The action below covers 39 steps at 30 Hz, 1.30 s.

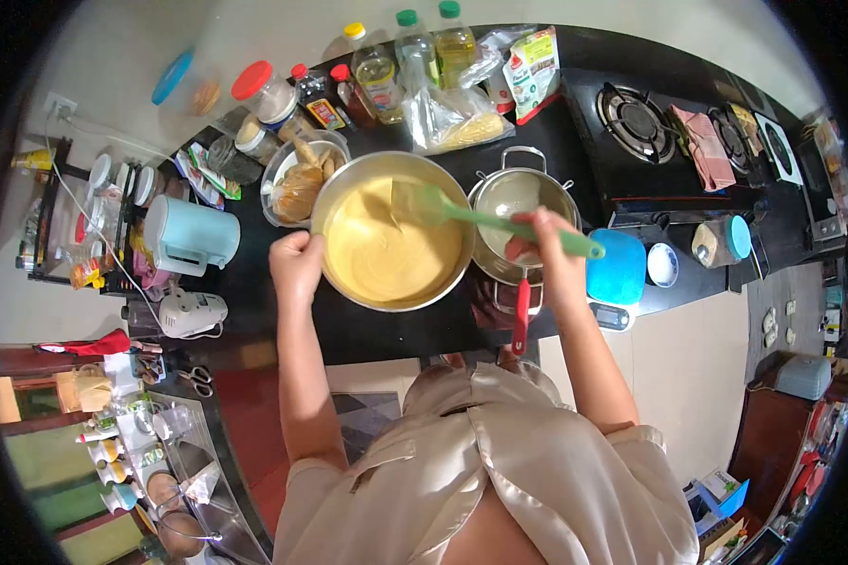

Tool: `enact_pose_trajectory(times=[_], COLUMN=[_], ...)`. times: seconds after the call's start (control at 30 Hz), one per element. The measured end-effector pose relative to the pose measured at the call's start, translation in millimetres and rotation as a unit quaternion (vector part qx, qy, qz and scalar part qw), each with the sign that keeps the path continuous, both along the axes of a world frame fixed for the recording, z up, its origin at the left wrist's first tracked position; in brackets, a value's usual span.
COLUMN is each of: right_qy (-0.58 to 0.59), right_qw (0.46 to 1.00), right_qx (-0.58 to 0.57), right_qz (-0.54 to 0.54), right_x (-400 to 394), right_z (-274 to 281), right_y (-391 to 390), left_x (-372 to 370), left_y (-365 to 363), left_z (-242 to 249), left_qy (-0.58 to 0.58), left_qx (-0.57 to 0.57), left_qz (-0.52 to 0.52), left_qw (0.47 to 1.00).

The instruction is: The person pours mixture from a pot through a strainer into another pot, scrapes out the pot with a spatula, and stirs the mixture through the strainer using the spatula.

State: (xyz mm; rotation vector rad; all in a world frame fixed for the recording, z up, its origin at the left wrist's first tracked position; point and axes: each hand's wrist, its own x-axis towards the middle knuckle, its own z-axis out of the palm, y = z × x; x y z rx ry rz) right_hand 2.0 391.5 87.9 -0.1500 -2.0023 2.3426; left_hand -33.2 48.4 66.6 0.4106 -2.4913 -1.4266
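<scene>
A large metal bowl (469,247) holds smooth yellow batter (377,254). My left hand (297,266) is closed on the bowl's left rim. In my right hand (548,247) is the handle of a green spatula (481,217), whose blade is over the batter near the back of the bowl. Right beside the bowl, under the spatula handle, a metal pot (565,200) has a strainer with a red handle (521,315) on it.
Bottles (379,80) and bagged food (466,130) line the back. A blue kettle (190,234) and a white hand mixer (191,312) lie left. Rightward are a blue container (616,266), a small bowl (662,265), a scale (611,316) and a stove (637,122).
</scene>
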Motion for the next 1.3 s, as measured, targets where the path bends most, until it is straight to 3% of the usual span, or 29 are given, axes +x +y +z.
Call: enact_pose_trajectory(times=[0.1,0.13,0.17,0.3,0.67,0.8,0.9,1.3], right_qy=[-0.060,-0.044,-0.048,-0.032,-0.054,-0.062,-0.078,-0.061], right_qw=[0.982,0.975,0.966,0.946,0.935,0.955,0.971,0.980], right_qx=[-0.177,-0.218,-0.252,-0.322,-0.345,-0.275,-0.208,-0.176], right_qz=[-0.017,-0.013,-0.017,-0.019,-0.064,-0.097,-0.091,-0.074], right_x=[-10.4,-14.6,-16.0,-17.8,-2.9,10.2,16.1,24.2], right_z=[-1.6,-9.2,-12.0,-13.4,-50.0,-68.1,-86.0,-105.9], right_y=[24.8,30.4,38.7,64.4,136.0,157.9,165.6,156.9], left_x=[-7.7,-13.0,-15.8,-34.9,-54.2,-56.8,-58.2,-64.0], left_y=[25.0,27.3,32.0,39.5,86.9,92.9,98.9,106.9], left_z=[39.1,54.8,62.2,62.9,78.1,84.0,86.2,96.1], left_qy=[0.020,0.010,-0.005,0.083,0.072,0.082,0.055,0.065], left_qx=[0.012,-0.058,-0.123,-0.129,-0.157,-0.239,-0.225,-0.261], left_qz=[-0.002,-0.005,-0.007,-0.064,-0.049,-0.049,-0.030,-0.042], left_qw=[1.000,0.998,0.992,0.986,0.984,0.966,0.972,0.962])
